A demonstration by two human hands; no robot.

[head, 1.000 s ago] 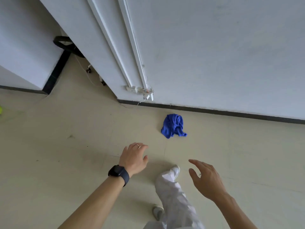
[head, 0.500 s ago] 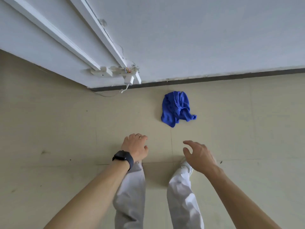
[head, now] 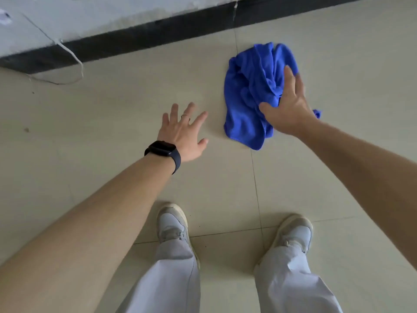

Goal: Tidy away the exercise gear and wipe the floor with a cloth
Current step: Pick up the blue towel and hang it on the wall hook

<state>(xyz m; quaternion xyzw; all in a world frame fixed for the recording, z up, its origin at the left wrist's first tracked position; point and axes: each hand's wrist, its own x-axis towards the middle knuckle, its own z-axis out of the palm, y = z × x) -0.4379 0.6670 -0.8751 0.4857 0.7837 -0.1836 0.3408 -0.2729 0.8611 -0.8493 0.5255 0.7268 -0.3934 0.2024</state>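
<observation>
A crumpled blue cloth [head: 250,91] lies on the beige tiled floor [head: 112,105] near the wall. My right hand [head: 287,107] rests over the cloth's right side with fingers spread and the thumb against the fabric; no closed grip shows. My left hand [head: 184,132], with a ring and a dark watch on the wrist, hovers open over bare floor just left of the cloth, holding nothing. No exercise gear is in view.
A white wall with a black skirting board [head: 140,39] runs across the top. A thin white cable [head: 74,57] trails from the wall onto the floor at upper left. My two feet in pale shoes [head: 172,222] stand below the hands.
The view has dropped much closer to the floor. My right hand has reached forward onto the blue cloth. My left hand has opened and spread its fingers beside it.
</observation>
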